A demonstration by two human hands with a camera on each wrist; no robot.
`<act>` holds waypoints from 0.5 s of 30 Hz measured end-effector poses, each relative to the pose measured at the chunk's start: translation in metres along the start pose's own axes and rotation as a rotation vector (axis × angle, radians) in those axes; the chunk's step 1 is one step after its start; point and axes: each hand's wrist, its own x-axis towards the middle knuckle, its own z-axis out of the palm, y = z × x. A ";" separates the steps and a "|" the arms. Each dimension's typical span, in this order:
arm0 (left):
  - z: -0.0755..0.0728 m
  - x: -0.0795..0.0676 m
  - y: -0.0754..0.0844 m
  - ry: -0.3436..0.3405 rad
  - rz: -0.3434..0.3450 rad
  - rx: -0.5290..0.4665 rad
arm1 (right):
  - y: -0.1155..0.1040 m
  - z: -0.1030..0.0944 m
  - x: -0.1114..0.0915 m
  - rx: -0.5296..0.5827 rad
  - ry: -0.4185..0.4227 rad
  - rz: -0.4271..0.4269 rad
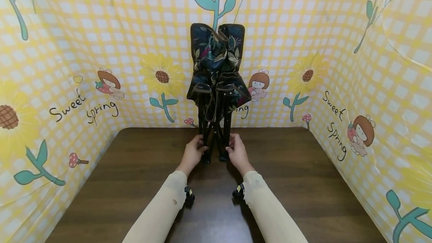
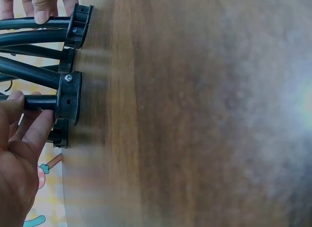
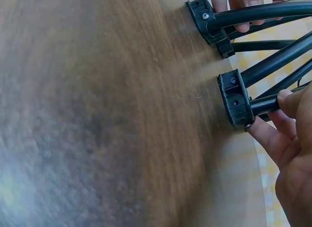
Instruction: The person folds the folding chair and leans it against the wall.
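A partly folded camp chair [image 1: 233, 51] with dark, leaf-patterned fabric stands upright at the back middle of the table. Its black tube legs [image 1: 227, 126] cross low down and end in plastic feet, seen close up in the left wrist view as a foot [image 2: 69, 97] with a screw. Low on the left side, my left hand [image 1: 193, 154] pinches a leg tube between thumb and fingers. My right hand [image 1: 239, 154] pinches the opposite tube at about the same height, just above a foot [image 3: 236, 99] in the right wrist view. The fabric seat is bunched between the frame tubes.
The dark brown wooden table [image 1: 141, 183] extends around the chair and toward me. Yellow checked cloth [image 1: 135, 29] with flowers and printed figures hangs behind it and on both sides, close to the chair's back.
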 end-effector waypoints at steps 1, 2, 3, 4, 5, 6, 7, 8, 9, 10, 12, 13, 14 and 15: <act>0.000 0.000 -0.001 -0.003 0.000 0.002 | 0.000 0.000 0.000 0.000 0.001 0.001; 0.000 0.001 -0.001 -0.006 -0.001 0.003 | 0.000 0.001 0.001 -0.001 0.003 -0.001; -0.001 0.001 -0.002 -0.009 -0.002 0.005 | 0.001 0.001 0.001 -0.002 0.005 -0.004; -0.001 0.002 -0.002 -0.012 -0.003 0.009 | 0.001 0.001 0.001 -0.005 0.008 -0.007; -0.001 0.002 -0.003 -0.014 -0.004 0.010 | 0.001 0.002 0.002 -0.009 0.010 -0.011; -0.001 0.003 -0.003 -0.015 -0.003 0.011 | 0.001 0.002 0.002 -0.010 0.013 -0.012; -0.001 0.004 -0.004 -0.017 -0.004 0.013 | 0.001 0.002 0.002 -0.012 0.019 -0.018; -0.001 0.004 -0.005 -0.017 -0.002 0.012 | 0.002 0.003 0.003 -0.017 0.025 -0.025; -0.001 0.005 -0.005 -0.017 0.000 0.012 | 0.002 0.003 0.003 -0.019 0.031 -0.028; -0.001 0.005 -0.005 -0.015 0.002 0.011 | 0.002 0.003 0.003 -0.020 0.036 -0.031; 0.000 0.005 -0.006 -0.011 0.007 0.012 | 0.002 0.004 0.003 -0.023 0.046 -0.034; 0.000 0.006 -0.007 -0.008 0.010 0.013 | 0.002 0.004 0.002 -0.025 0.050 -0.034; 0.001 0.006 -0.007 -0.005 0.012 0.014 | 0.002 0.004 0.002 -0.026 0.053 -0.033; 0.001 0.006 -0.007 -0.003 0.011 0.013 | 0.002 0.004 0.002 -0.022 0.055 -0.029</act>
